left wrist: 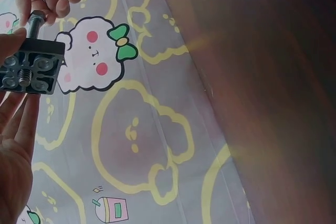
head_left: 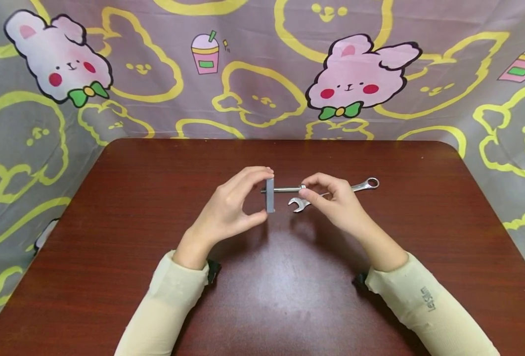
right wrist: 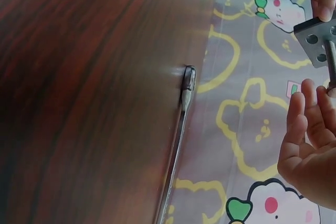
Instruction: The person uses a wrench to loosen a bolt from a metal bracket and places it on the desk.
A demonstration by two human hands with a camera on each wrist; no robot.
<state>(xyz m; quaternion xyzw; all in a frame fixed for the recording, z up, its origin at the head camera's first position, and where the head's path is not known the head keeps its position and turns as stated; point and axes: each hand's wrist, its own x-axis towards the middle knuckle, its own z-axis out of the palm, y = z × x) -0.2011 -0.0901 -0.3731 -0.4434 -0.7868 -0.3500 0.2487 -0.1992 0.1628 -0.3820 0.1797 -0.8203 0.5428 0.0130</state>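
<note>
My left hand grips a grey square plate by its top and bottom edges, holding it upright above the table. A long silver bolt runs through the plate, and its threaded end pokes out on the left side. At the other end, the thumb and fingers of my right hand pinch the bolt's head. In the left wrist view the plate shows a ribbed underside with round recesses at its corners. Its other face shows round holes beside the bolt in the right wrist view.
A combination wrench lies on the table behind and below my right hand, which covers part of its shaft. The brown table has rounded far corners. A patterned cloth hangs around its back and sides.
</note>
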